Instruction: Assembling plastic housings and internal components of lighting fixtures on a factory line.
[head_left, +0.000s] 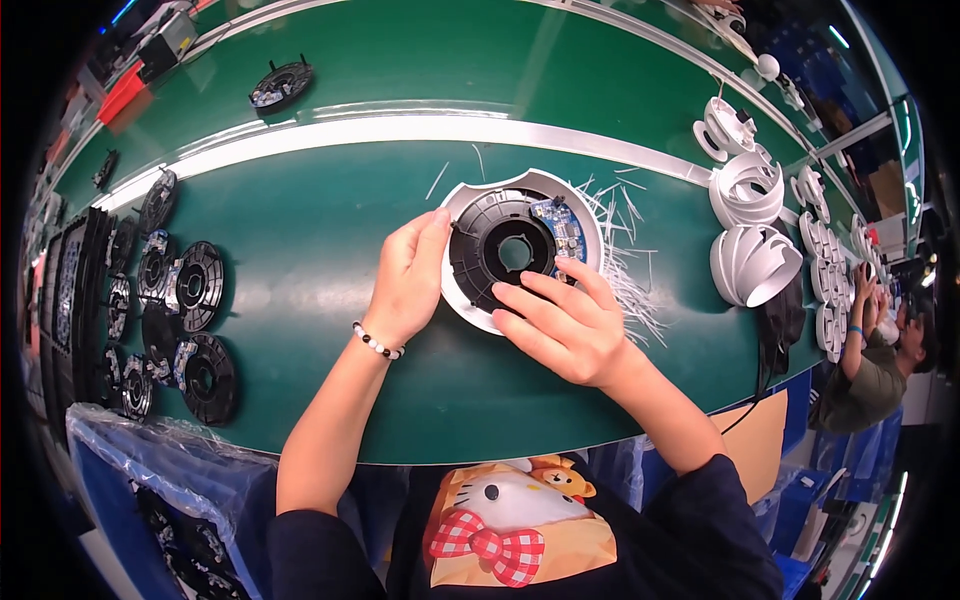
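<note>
In front of me a round white plastic housing (590, 215) holds a black ring-shaped plastic disc (478, 245) with a round hole in its middle. A blue circuit board (566, 236) sits on the disc's right side. My left hand (410, 275) is closed on the housing's left rim. Across the lower right of the disc lie the spread fingers of my right hand (570, 325), touching its face near the hole and the board. Thin white strips (635, 290) are scattered on the green table (420, 400) just right of the housing.
Several black discs with boards (208, 378) lie at the left, beside stacked black trays (68, 270). White shells (755, 265) stand at the right. Past a metal rail (400, 130), another black disc (281, 86) rests on a green surface. A co-worker (880, 350) is at far right.
</note>
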